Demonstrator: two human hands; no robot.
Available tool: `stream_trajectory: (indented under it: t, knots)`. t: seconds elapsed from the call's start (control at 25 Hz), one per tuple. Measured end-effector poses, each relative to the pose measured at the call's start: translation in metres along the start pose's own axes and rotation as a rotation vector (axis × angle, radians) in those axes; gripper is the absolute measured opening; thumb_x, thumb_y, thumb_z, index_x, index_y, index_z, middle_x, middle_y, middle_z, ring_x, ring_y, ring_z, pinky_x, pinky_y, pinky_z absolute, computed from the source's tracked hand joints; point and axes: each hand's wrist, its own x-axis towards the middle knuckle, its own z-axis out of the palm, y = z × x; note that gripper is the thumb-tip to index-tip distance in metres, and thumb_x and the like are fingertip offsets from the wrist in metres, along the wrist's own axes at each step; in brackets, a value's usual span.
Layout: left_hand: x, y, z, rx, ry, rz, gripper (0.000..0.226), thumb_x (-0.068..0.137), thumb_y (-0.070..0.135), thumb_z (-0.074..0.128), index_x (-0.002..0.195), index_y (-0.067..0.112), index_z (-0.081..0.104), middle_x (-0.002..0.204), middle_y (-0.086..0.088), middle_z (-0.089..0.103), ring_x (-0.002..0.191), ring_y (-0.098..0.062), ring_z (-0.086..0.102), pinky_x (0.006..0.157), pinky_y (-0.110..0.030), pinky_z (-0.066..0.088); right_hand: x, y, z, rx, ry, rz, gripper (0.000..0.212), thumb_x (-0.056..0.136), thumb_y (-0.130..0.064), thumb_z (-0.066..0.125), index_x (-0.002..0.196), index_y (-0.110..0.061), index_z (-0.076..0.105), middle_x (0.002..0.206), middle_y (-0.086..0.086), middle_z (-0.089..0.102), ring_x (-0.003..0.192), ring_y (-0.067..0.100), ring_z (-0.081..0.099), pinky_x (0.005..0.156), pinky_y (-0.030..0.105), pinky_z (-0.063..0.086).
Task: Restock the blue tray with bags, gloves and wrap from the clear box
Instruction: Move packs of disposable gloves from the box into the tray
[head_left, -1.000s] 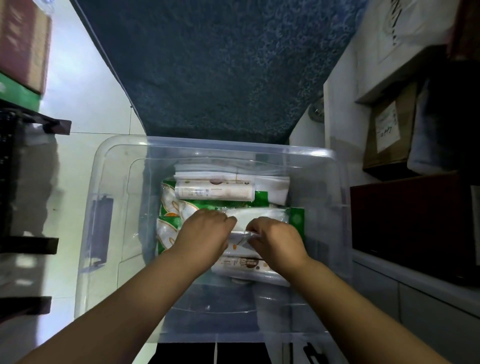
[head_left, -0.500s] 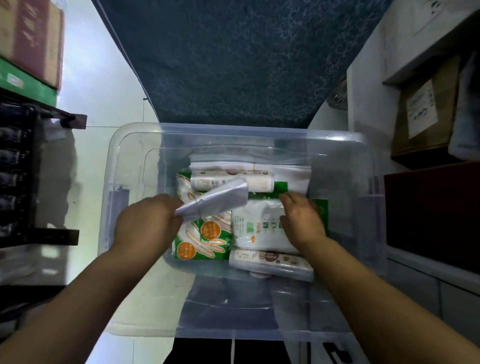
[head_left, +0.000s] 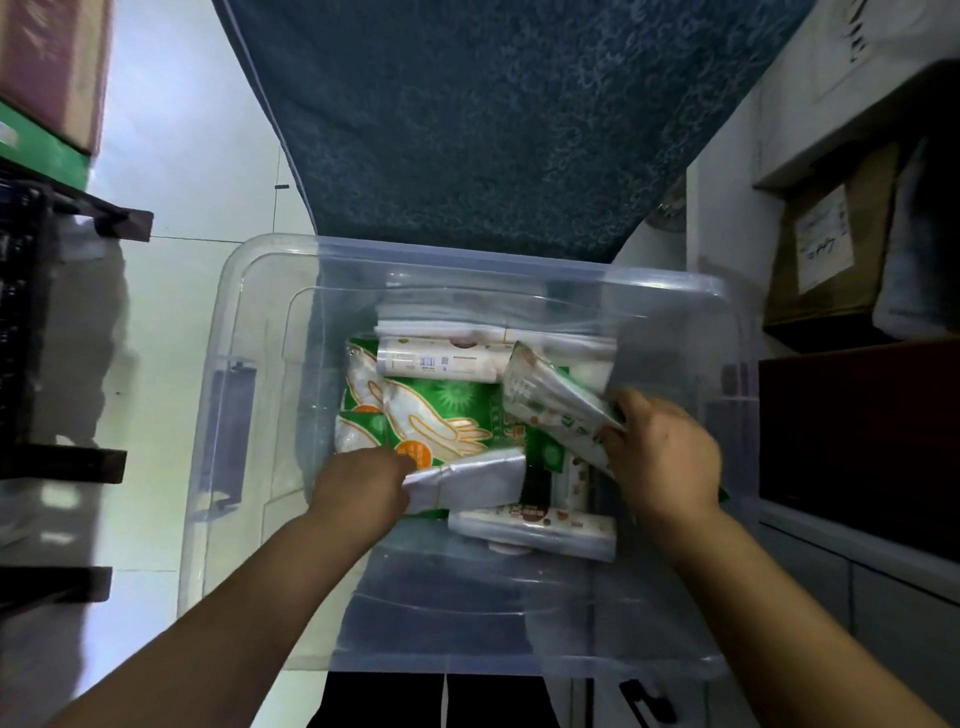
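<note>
The clear box (head_left: 270, 291) stands on the floor below me. Inside lie green glove packs (head_left: 441, 410), a white wrap roll at the back (head_left: 439, 359), another roll at the front (head_left: 530, 522) and flat white bags (head_left: 545, 338) behind. My left hand (head_left: 363, 491) is shut on a silvery grey bag pack (head_left: 467, 480) low in the box. My right hand (head_left: 665, 457) grips a white printed pack (head_left: 556, 410), tilted up over the green packs. No blue tray is in view.
A dark blue mat (head_left: 493, 119) covers the floor beyond the box. Dark shelving (head_left: 57, 332) with boxes stands at the left. White and dark cabinets with a cardboard carton (head_left: 826, 249) line the right side. Pale tiles (head_left: 187, 171) lie left of the box.
My left hand has brought the grey pack down from mid-box to the front. My right hand has lifted the white printed pack off the green packs and tilted it.
</note>
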Motion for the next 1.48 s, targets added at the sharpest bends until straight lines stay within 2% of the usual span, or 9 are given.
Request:
stream_trajectory:
  t: [0.12,0.32,0.4,0.56,0.68,0.8,1.08,1.32,1.48]
  knots:
    - [0.003,0.006,-0.002,-0.022,-0.052,0.044,0.026,0.085,0.035,0.054,0.108,0.025,0.061,0.110,-0.006,0.068,0.101,-0.027,0.061,0.079,-0.031,0.048,0.000,-0.006,-0.010,0.071,0.014,-0.092,0.021,0.073,-0.013,0.072,0.093,-0.008,0.066,0.083,0.017,0.069,0.076,0.037,0.063,0.066,0.038,0.044]
    - [-0.010,0.001,-0.063,-0.489,0.602,0.005,0.029,0.093,0.037,0.038,0.107,0.023,0.060,0.096,-0.002,0.068,0.081,-0.025,0.061,0.065,-0.031,0.043,-0.003,-0.021,-0.026,0.126,0.193,-0.449,0.012,0.068,-0.007,0.075,0.076,-0.011,0.067,0.076,0.008,0.069,0.071,0.030,0.061,0.071,0.036,0.035]
    - [-0.006,-0.006,-0.090,-0.773,0.433,-0.001,0.027,0.092,0.038,0.043,0.110,0.029,0.061,0.100,0.008,0.061,0.088,-0.014,0.057,0.072,-0.028,0.041,-0.004,-0.030,-0.034,0.168,0.318,-0.592,0.004,0.074,-0.010,0.071,0.074,-0.011,0.068,0.079,0.007,0.069,0.071,0.029,0.059,0.069,0.036,0.035]
    - [0.000,0.004,-0.113,-1.180,-0.314,-0.027,0.026,0.088,0.031,0.059,0.112,0.023,0.063,0.107,0.005,0.065,0.097,-0.011,0.062,0.084,-0.025,0.048,-0.005,-0.049,-0.049,0.194,0.467,-0.826,0.006,0.083,-0.013,0.066,0.082,-0.010,0.070,0.082,0.010,0.070,0.076,0.026,0.049,0.068,0.036,0.037]
    - [0.000,-0.002,-0.113,-1.326,-0.326,-0.108,0.012,0.082,0.016,0.066,0.092,0.010,0.069,0.092,-0.013,0.073,0.079,-0.023,0.069,0.076,-0.029,0.055,0.000,-0.051,-0.049,0.122,0.446,-0.864,0.005,0.084,-0.014,0.065,0.084,-0.011,0.069,0.085,0.009,0.069,0.078,0.025,0.048,0.071,0.036,0.036]
    - [-0.009,-0.025,-0.119,-1.437,-0.112,-0.022,0.020,0.076,0.004,0.069,0.094,0.010,0.067,0.081,-0.008,0.076,0.070,-0.021,0.071,0.059,-0.025,0.057,0.003,-0.039,-0.031,0.046,0.308,-0.617,0.013,0.075,-0.011,0.072,0.088,-0.013,0.068,0.089,0.010,0.068,0.082,0.028,0.050,0.069,0.038,0.037]
    - [-0.028,-0.068,-0.126,-1.327,0.392,0.062,0.032,0.077,0.008,0.068,0.084,0.037,0.058,0.093,0.001,0.069,0.082,-0.015,0.066,0.074,-0.034,0.052,0.020,-0.032,0.037,0.503,-0.130,0.254,0.031,0.086,-0.005,0.056,0.116,-0.010,0.061,0.114,0.017,0.064,0.099,0.034,0.059,0.084,0.042,0.052]
    - [-0.023,-0.069,-0.115,-1.375,0.464,0.032,0.030,0.067,0.014,0.067,0.091,0.031,0.062,0.095,0.001,0.074,0.085,-0.015,0.070,0.074,-0.030,0.055,0.047,-0.065,0.075,0.472,-0.022,0.548,0.020,0.087,-0.017,0.058,0.104,-0.007,0.054,0.109,0.019,0.062,0.099,0.038,0.059,0.078,0.044,0.049]
    - [-0.023,-0.064,-0.110,-1.368,0.409,-0.001,0.030,0.062,0.013,0.067,0.084,0.033,0.070,0.083,0.006,0.077,0.074,-0.016,0.073,0.066,-0.030,0.055,0.051,-0.060,0.075,0.389,-0.135,0.502,0.020,0.089,-0.018,0.053,0.104,-0.008,0.063,0.108,0.020,0.063,0.097,0.038,0.060,0.082,0.046,0.053]
